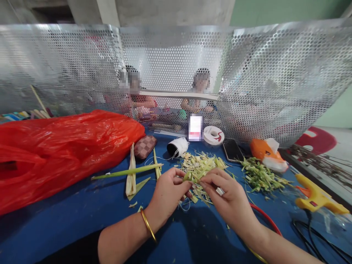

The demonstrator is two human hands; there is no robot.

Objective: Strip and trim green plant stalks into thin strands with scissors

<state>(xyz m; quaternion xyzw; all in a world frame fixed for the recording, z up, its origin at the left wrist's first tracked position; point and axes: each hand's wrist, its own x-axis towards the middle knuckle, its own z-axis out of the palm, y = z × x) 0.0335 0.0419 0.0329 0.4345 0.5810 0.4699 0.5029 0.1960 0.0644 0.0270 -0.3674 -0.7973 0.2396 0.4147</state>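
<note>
My left hand [171,191], with a gold bangle on its wrist, is closed in a pinch on a small pale-green leaf strip [188,178]. My right hand [228,192] pinches the same small piece from the other side, thumb against forefinger. Fingers partly cover the piece, so its full shape is hidden. A thin white thread [184,209] loops just below the left fingertips. Behind and under both hands lies a loose heap of cut leaf scraps [199,163]. Left of the hands, a long green leaf stalk [129,171] crosses a dried husk strip [131,183].
A red plastic bag [68,146] fills the left side. Behind stand a checkered pouch [145,146], thread cone [180,146], white spool [213,135] and phone [232,149]. A tissue pack [265,152], green trimmings [262,176] and yellow glue gun [316,196] lie right. Two people sit beyond the perforated screen [170,55].
</note>
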